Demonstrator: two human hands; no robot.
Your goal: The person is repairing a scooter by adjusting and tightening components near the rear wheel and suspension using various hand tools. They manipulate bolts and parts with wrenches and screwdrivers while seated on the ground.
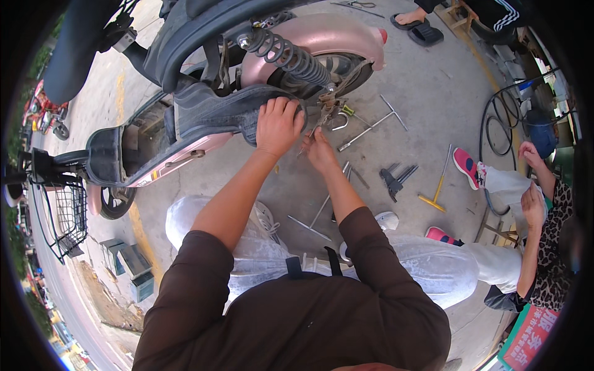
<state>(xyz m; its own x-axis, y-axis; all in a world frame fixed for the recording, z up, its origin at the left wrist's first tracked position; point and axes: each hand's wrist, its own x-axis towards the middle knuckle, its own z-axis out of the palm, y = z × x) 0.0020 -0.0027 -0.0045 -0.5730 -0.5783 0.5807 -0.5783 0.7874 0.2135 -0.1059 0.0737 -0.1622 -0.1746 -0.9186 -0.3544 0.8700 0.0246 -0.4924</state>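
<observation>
A pink electric scooter (322,36) leans across the upper left, its rear wheel and coil-spring shock absorber (288,59) near my hands. My left hand (278,128) lies on the rounded end of the scooter's black plastic cover (216,114), fingers bent over it. Just below the rear axle bracket (327,106), my right hand (322,151) is closed in a pinch. What its fingers hold is too small to make out. Beside that bracket are a yellow-green screwdriver handle (348,110) and a curved metal hook (341,122).
On the concrete lie T-handle wrenches (374,130), a yellow-handled T-wrench (440,185) and a dark tool with several prongs (396,180). A person in a leopard-print top (554,266) sits at the right. Black hose (495,123) coils behind; slippers (425,34) show at the top.
</observation>
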